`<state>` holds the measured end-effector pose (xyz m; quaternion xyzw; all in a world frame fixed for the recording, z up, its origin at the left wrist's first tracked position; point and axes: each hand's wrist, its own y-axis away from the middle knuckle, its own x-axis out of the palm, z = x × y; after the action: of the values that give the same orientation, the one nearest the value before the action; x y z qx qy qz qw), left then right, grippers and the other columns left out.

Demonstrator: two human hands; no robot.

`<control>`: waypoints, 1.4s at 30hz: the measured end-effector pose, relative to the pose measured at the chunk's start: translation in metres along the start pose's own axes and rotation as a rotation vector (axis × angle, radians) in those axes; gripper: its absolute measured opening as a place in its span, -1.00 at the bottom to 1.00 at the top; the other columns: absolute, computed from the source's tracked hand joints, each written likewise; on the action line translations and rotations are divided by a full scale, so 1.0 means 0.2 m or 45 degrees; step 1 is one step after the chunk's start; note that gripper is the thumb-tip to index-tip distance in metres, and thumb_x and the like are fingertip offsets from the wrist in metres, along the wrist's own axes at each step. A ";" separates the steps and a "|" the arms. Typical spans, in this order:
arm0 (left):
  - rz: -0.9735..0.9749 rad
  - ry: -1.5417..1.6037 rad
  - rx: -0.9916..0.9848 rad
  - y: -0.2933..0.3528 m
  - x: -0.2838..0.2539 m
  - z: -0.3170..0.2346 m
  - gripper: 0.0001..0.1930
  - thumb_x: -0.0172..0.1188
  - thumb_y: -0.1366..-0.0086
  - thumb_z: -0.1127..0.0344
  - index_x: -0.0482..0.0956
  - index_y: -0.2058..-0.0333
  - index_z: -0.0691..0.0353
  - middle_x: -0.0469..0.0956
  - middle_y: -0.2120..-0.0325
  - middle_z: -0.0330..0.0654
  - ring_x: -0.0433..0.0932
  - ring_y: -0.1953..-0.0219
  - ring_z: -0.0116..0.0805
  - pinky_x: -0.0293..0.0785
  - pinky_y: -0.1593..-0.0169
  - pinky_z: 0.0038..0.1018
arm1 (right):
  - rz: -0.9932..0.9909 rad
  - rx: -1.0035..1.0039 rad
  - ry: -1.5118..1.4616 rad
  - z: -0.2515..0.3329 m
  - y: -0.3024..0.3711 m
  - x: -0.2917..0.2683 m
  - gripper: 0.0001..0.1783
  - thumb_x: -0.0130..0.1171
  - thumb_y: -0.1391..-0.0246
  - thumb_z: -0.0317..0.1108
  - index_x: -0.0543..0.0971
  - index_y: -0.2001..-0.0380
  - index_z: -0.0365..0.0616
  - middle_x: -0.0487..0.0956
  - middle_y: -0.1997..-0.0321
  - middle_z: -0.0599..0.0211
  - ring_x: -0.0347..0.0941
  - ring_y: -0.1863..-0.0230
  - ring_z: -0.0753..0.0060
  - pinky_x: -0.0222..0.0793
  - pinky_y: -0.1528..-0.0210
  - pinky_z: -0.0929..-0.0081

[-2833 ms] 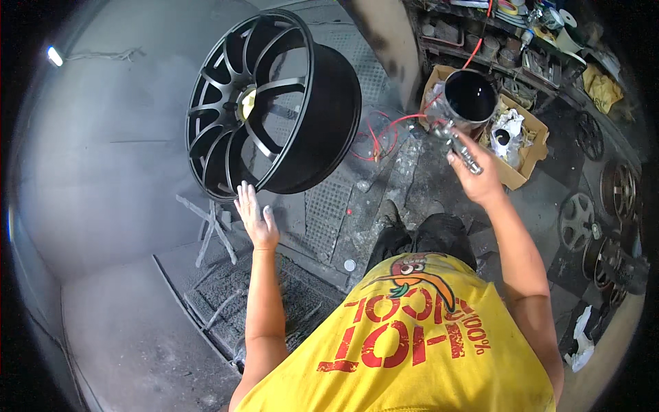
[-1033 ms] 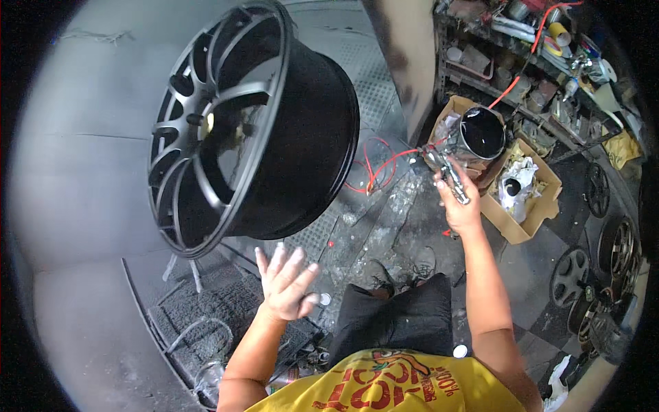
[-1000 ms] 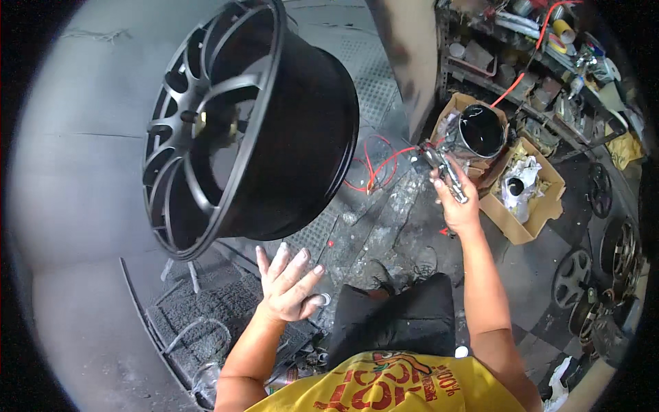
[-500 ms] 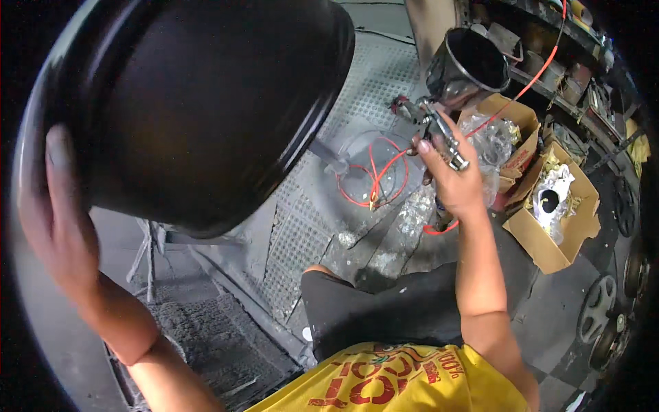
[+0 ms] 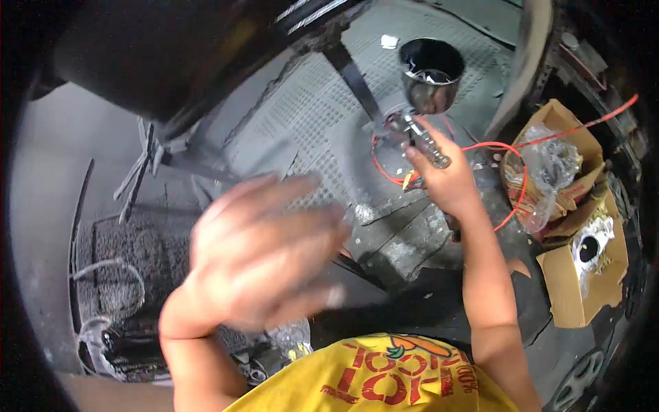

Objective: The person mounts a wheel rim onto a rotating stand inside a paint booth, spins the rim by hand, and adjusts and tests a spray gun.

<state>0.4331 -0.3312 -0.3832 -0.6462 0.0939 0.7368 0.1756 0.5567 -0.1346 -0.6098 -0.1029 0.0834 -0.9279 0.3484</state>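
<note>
We find the right hand [image 5: 452, 180] grasping a spray gun [image 5: 427, 143] and the blurred left hand [image 5: 264, 250] empty, fingers spread, near the black wheel [image 5: 151, 62].

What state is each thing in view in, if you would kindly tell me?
Left hand: blurred, seemingly open
Right hand: closed in a grip
Spray gun: gripped in that hand
Cup: uncovered, dark inside
Wheel: dark, partly out of frame
Hose: loosely looped
Upper box: open, clear plastic spilling out
Lower box: open, white material inside
</note>
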 end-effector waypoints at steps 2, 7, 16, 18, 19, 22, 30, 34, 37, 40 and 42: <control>-0.264 0.319 -0.370 0.06 0.27 0.09 -0.46 0.31 -0.07 0.09 0.62 0.03 0.31 0.59 0.00 0.06 0.52 -0.13 0.01 0.40 -0.20 -0.19 | 0.080 0.097 0.044 -0.09 0.04 0.17 -0.45 0.23 -0.18 -0.31 0.42 -0.22 -0.23 0.61 -0.02 0.15 0.51 -0.01 0.44 0.35 -0.14 0.48; -0.619 0.907 -0.931 0.13 0.76 0.33 0.02 0.51 0.10 0.38 0.11 -0.33 0.33 0.37 -0.22 0.10 0.36 -0.28 -0.12 0.21 -0.35 -0.29 | 0.428 -0.078 0.137 -0.16 0.18 0.47 -0.47 0.18 -0.19 -0.32 0.41 -0.19 -0.26 0.60 0.06 -0.10 0.59 0.06 0.10 0.43 0.00 0.26; -1.032 0.889 -1.203 0.16 0.81 0.38 -0.30 0.54 0.04 0.29 0.43 -0.07 0.39 0.64 0.13 -0.11 0.59 0.10 -0.41 0.50 -0.04 -0.42 | 0.422 -0.184 0.285 -0.22 0.16 0.80 -0.52 0.19 -0.13 -0.29 0.47 -0.11 -0.22 0.59 0.26 -0.12 0.52 0.20 -0.22 0.39 0.14 0.00; -1.071 0.929 -1.237 0.17 0.76 0.38 -0.39 0.56 0.06 0.29 0.53 0.04 0.38 0.68 0.21 -0.12 0.62 0.17 -0.42 0.53 0.01 -0.44 | 0.372 -0.222 0.201 -0.22 0.14 0.85 -0.51 0.20 -0.12 -0.30 0.46 -0.13 -0.19 0.59 0.26 -0.13 0.52 0.19 -0.22 0.39 0.13 -0.01; -1.060 0.859 -1.198 0.19 0.75 0.41 -0.41 0.57 0.08 0.28 0.55 0.07 0.39 0.68 0.21 -0.13 0.62 0.18 -0.43 0.53 0.01 -0.45 | 0.392 -0.230 0.193 -0.21 0.13 0.87 -0.51 0.20 -0.12 -0.30 0.46 -0.13 -0.19 0.59 0.26 -0.13 0.52 0.19 -0.22 0.39 0.13 -0.01; -1.028 0.804 -1.169 0.22 0.66 0.42 -0.40 0.59 0.12 0.25 0.58 0.10 0.39 0.68 0.21 -0.13 0.62 0.18 -0.46 0.52 0.01 -0.47 | 0.430 -0.311 0.170 -0.18 0.09 0.91 -0.49 0.21 -0.12 -0.31 0.44 -0.15 -0.19 0.60 0.24 -0.14 0.52 0.18 -0.22 0.40 0.13 0.00; -1.097 1.035 -1.226 0.31 0.67 0.60 -0.45 0.53 0.02 0.36 0.57 0.04 0.42 0.66 0.16 -0.14 0.59 0.14 -0.43 0.49 -0.03 -0.46 | 0.383 -0.414 -0.006 -0.28 0.02 1.09 -0.48 0.21 -0.12 -0.35 0.43 -0.17 -0.17 0.61 0.19 -0.10 0.54 0.17 -0.21 0.44 0.15 0.06; -1.147 1.160 -1.134 0.30 0.70 0.68 -0.52 0.42 -0.12 0.37 0.56 -0.01 0.41 0.64 0.16 -0.11 0.59 0.16 -0.37 0.48 -0.03 -0.44 | 0.353 -0.511 -0.084 -0.34 -0.01 1.07 -0.46 0.22 -0.12 -0.36 0.42 -0.19 -0.15 0.61 0.13 -0.05 0.55 0.16 -0.17 0.47 0.15 0.09; -1.152 1.225 -1.144 0.27 0.71 0.72 -0.54 0.39 -0.17 0.29 0.57 0.00 0.41 0.63 0.19 -0.14 0.58 0.18 -0.37 0.47 0.00 -0.43 | 0.265 -0.659 -0.167 -0.42 -0.05 1.06 -0.43 0.23 -0.11 -0.39 0.41 -0.21 -0.14 0.61 0.10 -0.04 0.56 0.13 -0.15 0.49 0.13 0.11; -1.140 1.201 -1.156 0.21 0.67 0.73 -0.53 0.37 -0.20 0.23 0.55 0.00 0.39 0.62 0.20 -0.17 0.54 0.14 -0.38 0.41 -0.05 -0.41 | 0.222 -0.733 -0.279 -0.44 -0.10 1.07 -0.43 0.24 -0.11 -0.40 0.42 -0.21 -0.16 0.61 0.08 -0.04 0.57 0.10 -0.13 0.50 0.10 0.16; -1.098 1.044 -1.344 0.20 0.61 0.67 -0.49 0.33 -0.22 0.23 0.49 -0.08 0.39 0.59 0.10 -0.17 0.50 0.06 -0.36 0.37 -0.11 -0.39 | 0.228 -0.726 -0.363 -0.42 -0.11 1.09 -0.44 0.24 -0.11 -0.40 0.43 -0.20 -0.17 0.61 0.08 -0.05 0.58 0.09 -0.12 0.50 0.08 0.19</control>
<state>0.2809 -0.3027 -0.4879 -0.8431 -0.4691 0.2543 0.0673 0.3614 -0.2560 -0.6567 -0.3174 0.2990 -0.8090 0.3941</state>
